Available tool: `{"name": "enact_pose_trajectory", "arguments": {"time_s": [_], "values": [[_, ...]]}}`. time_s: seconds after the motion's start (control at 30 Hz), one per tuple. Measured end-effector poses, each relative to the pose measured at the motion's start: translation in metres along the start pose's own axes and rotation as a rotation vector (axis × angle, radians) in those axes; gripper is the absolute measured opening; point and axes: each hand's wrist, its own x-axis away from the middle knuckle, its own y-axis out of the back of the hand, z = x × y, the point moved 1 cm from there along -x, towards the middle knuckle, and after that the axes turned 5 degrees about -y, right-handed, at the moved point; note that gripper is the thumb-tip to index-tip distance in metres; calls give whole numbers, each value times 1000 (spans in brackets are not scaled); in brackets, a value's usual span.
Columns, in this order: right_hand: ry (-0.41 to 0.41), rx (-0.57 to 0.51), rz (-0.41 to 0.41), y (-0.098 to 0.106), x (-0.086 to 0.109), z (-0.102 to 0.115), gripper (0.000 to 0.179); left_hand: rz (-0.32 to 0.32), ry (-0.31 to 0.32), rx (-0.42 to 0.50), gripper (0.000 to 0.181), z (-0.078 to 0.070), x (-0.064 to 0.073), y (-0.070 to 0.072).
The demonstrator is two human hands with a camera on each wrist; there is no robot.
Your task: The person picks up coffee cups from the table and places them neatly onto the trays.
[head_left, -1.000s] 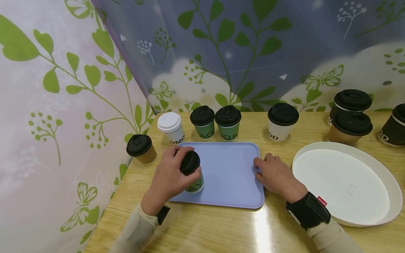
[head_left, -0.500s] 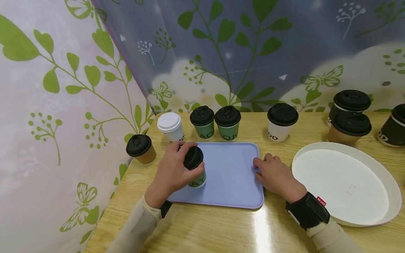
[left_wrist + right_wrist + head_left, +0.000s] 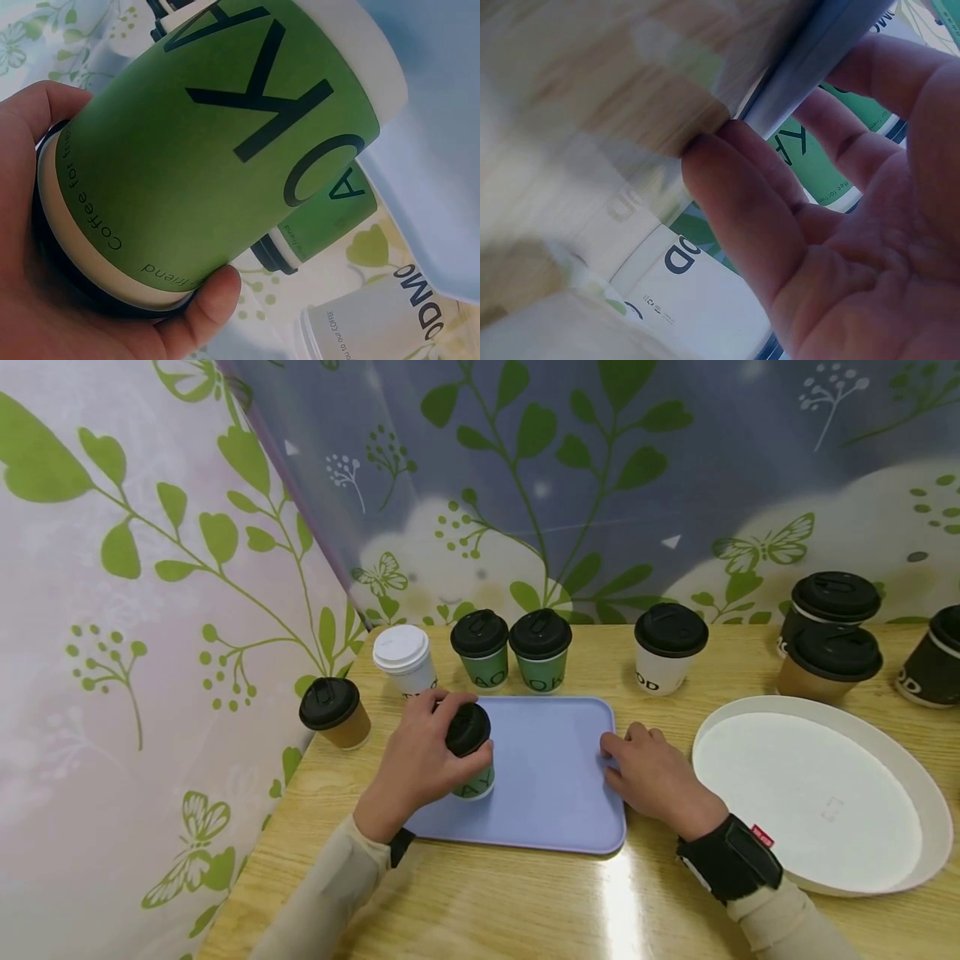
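Note:
My left hand holds a green paper coffee cup by its black lid, fingers and thumb around the top. In the left wrist view the green cup fills the middle, dark letters on its side. It is upright over the left half of a lavender tray; whether its base touches the tray cannot be told. At the tray's right rim, my right hand grips the edge with bent fingers. The right wrist view shows its fingers against the tray edge.
Behind the tray stand a white-lidded cup, two green cups and a white cup with a black lid. A brown cup is left. Several more cups and a round white tray are right.
My left hand has moved the green coffee cup rightward and slightly away from me over the tray. The right hand and the tray have stayed in place.

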Motion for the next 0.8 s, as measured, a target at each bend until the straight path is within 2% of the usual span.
{"name": "enact_pose_trajectory", "arguments": {"time_s": [0.8], "values": [[-3, 7, 12, 0, 0, 1, 19, 70, 82, 43, 54, 4, -14, 1]]}}
